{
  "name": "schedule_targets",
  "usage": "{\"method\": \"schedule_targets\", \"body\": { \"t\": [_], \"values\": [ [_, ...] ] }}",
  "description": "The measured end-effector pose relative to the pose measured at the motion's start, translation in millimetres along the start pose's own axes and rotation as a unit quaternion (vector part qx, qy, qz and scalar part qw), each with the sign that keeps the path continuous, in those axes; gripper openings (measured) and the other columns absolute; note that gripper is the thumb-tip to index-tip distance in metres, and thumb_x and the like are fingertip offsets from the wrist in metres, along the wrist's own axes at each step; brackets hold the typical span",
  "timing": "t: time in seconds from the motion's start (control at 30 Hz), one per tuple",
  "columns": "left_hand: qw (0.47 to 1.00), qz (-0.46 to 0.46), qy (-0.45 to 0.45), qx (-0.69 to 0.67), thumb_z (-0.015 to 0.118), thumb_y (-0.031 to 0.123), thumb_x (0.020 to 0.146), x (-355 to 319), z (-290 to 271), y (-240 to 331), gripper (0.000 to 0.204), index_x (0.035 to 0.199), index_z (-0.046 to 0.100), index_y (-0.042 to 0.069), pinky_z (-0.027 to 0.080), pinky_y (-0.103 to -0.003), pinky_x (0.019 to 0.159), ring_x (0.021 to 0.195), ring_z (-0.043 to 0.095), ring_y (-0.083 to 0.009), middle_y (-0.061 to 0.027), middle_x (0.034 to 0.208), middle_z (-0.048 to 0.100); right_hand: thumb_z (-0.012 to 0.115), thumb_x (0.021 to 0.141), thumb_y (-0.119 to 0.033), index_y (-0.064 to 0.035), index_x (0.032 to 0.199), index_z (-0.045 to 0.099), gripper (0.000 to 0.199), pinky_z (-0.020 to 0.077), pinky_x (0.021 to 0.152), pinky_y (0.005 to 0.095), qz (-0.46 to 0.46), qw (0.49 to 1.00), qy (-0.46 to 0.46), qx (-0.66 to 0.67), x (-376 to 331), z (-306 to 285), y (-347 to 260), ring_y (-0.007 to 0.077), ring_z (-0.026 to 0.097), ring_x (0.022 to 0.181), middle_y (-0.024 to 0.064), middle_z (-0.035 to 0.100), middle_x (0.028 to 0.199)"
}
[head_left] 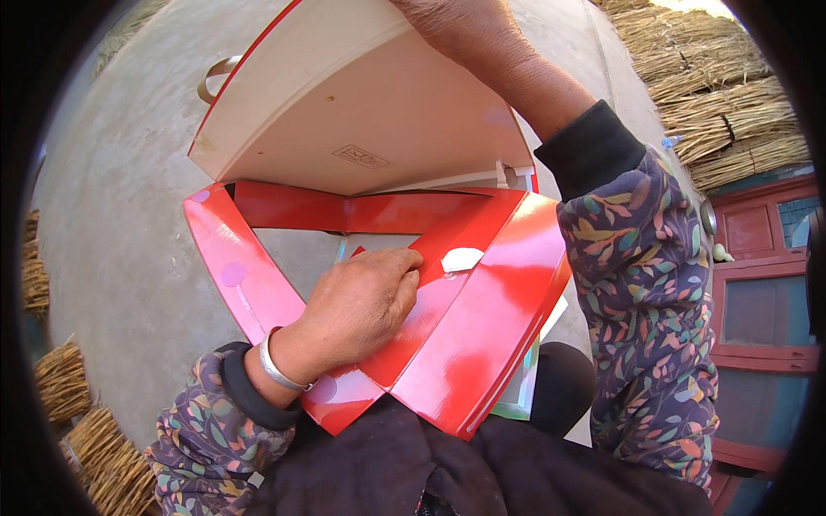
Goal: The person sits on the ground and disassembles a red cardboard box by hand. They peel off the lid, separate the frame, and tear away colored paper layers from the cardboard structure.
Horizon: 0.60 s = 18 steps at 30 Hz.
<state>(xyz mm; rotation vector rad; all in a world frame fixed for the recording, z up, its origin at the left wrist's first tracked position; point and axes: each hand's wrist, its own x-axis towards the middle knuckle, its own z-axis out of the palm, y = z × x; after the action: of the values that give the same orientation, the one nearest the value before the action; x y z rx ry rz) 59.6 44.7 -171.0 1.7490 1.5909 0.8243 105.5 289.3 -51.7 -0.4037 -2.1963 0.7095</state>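
Note:
A red cardboard gift box (482,335) rests across my lap, with the ground showing through its open middle. Its pale-lined lid (379,112) stands raised at the far side, a ribbon handle (215,79) at its left edge. At the lid's upper right edge, my right hand (465,33) grips it; the fingertips are cut off by the picture's rim. My left hand (361,301), with a silver bangle, is closed at the inner edge of the red side panel, its fingers curled down and partly hidden. Right of those fingers is a white rounded patch (462,260) on the panel.
Bundles of dry stalks (714,95) are stacked at the far right, and more bundles (107,460) lie at the left. A red-framed door or window (766,292) is on the right. Under the box, a green-edged sheet or panel (520,387) sticks out near my knee.

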Motion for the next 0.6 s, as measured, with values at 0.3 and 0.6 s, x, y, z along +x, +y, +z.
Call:
{"method": "schedule_targets", "body": {
  "t": [0.3, 0.6],
  "values": [
    [1.0, 0.002, -0.01, -0.017, 0.054, 0.02, 0.1, 4, -3, 6, 0.028, 0.115, 0.066, -0.001, 0.053, -0.049, 0.085, 0.098, 0.066, -0.0432, -0.0227, 0.107, 0.07, 0.068, 0.097, -0.046, -0.0047, 0.117, 0.073, 0.047, 0.058, 0.075, 0.035, 0.057, 0.994, -0.097, 0.006, -31, -16, 2, 0.0192, 0.074, 0.084, 0.0098, 0.077, 0.094],
    [1.0, -0.01, -0.023, -0.014, 0.054, 0.024, 0.101, 11, -4, 20, 0.029, 0.111, 0.068, 0.0, 0.053, -0.05, 0.081, 0.093, 0.068, -0.0423, -0.0222, 0.1, 0.071, 0.076, 0.095, -0.044, -0.0056, 0.124, 0.072, 0.048, 0.0548, 0.09, 0.0315, 0.19, 0.965, -0.173, 0.053, -75, -49, 10, 0.0118, 0.068, 0.1, 0.0057, 0.075, 0.107]
  ]
}}
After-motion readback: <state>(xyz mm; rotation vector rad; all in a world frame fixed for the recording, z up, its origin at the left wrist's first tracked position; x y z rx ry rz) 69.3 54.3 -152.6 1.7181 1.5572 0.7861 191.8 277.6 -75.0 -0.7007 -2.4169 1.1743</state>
